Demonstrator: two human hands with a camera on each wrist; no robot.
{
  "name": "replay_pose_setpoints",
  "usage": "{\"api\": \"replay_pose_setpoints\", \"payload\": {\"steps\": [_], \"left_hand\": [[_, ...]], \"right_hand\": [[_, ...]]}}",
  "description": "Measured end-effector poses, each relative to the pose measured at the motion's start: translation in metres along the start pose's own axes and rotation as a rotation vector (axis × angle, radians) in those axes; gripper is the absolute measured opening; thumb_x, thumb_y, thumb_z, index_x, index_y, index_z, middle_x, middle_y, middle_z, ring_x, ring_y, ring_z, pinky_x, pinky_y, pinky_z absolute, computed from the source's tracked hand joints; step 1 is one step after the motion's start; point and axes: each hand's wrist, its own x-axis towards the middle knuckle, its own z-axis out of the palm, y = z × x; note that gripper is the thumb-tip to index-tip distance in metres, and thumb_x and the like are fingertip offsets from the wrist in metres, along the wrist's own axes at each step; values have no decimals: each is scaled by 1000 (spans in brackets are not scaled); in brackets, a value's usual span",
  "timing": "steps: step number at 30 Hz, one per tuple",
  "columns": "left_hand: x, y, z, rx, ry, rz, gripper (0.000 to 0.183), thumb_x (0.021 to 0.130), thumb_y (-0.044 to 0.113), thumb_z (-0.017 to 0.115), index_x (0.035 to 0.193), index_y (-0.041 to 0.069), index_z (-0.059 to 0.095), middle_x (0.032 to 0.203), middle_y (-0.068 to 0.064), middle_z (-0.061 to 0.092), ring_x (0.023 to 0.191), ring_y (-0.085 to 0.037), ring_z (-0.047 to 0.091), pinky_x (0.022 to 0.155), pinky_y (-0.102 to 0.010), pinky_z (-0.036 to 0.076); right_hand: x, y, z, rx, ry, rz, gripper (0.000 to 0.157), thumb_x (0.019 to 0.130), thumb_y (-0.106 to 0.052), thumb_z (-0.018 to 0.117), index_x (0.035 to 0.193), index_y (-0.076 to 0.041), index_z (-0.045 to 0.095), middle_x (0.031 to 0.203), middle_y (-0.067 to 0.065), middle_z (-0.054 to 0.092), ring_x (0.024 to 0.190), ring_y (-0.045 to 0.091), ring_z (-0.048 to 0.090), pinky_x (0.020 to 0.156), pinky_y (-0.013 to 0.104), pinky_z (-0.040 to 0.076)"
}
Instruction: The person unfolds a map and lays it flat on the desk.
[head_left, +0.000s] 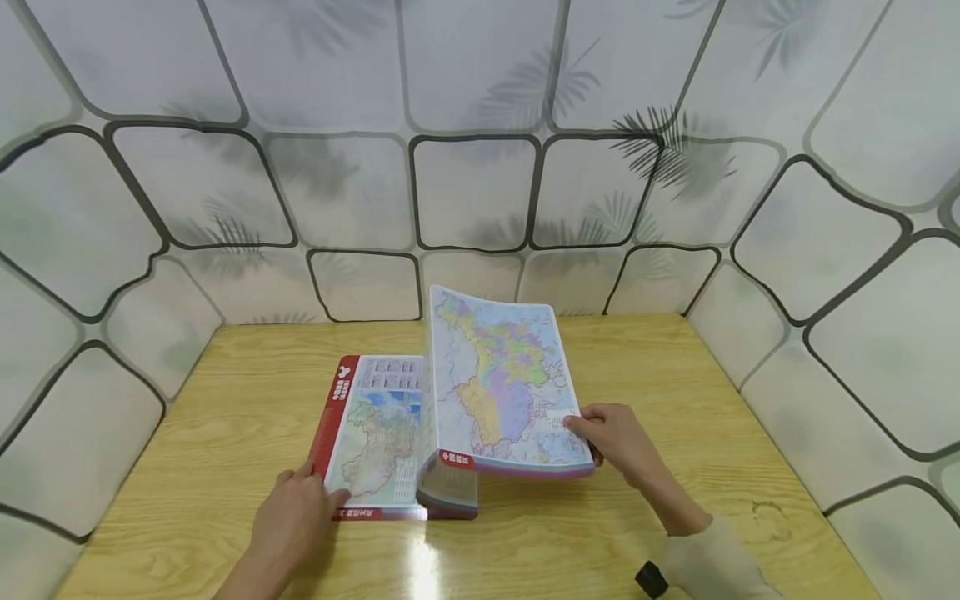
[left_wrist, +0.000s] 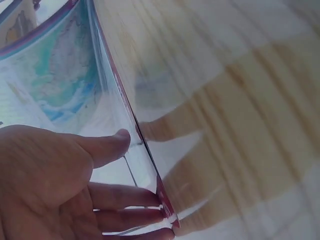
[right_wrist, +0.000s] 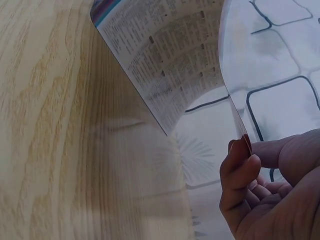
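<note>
A glossy, red-bordered folding map [head_left: 378, 442] lies on the table. Its right part is a raised panel [head_left: 498, 375] with a coloured regional map, leaning up and bending over toward the right. My right hand [head_left: 618, 442] pinches this panel's lower right corner between thumb and fingers. In the right wrist view the thumb is on one face of the sheet [right_wrist: 235, 107] and the fingertips on the other. At the flat part's lower left corner my left hand [head_left: 292, 508] rests with extended fingers along the edge, its thumb [left_wrist: 107, 147] over the glossy surface.
The map lies on a light wood-grain table [head_left: 652, 375]. Behind it and at both sides stand pale wall panels [head_left: 476, 192] with dark outlines and leaf prints. A small black block [head_left: 651, 579] sits beside the right sleeve [head_left: 712, 558].
</note>
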Motion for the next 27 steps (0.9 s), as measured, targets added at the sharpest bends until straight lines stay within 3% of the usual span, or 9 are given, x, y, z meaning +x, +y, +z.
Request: {"api": "replay_pose_setpoints", "payload": {"steps": [4,11,19,22,27], "left_hand": [[0,-4,0,-22,-5,-77,48,91,32,79,90,-15,71,106,-31,64,94,-45,58,73,-57,58],[-1,-11,0,-13,7,-116,55,90,36,80,86,-18,66,82,-24,61,81,-40,55,68,-54,56],[4,-21,-2,-44,-78,-191,70,88,43,81,100,-23,59,88,-25,53,82,-36,52,73,-50,55],[5,-27,-3,-80,-78,-195,74,88,45,82,100,-23,54,87,-25,51,78,-34,51,70,-48,53],[5,-33,-2,-113,-70,-154,80,89,46,80,132,-16,51,94,-28,48,83,-37,51,66,-50,53]], "right_hand": [[-2,1,-9,-1,2,-9,26,100,-22,70,94,3,73,58,3,57,48,15,48,45,27,44],[-8,4,-27,1,-13,-17,29,100,-24,70,100,5,72,63,4,60,50,14,49,47,26,44],[-10,14,-50,-37,-8,17,29,101,-25,69,95,3,71,62,4,57,51,14,48,49,27,44],[-12,18,-57,-58,-7,14,29,101,-26,69,96,3,71,62,4,57,52,14,49,49,28,45],[-15,24,-69,-85,-4,31,31,102,-27,68,99,3,70,64,4,58,53,14,50,51,29,47]]}}
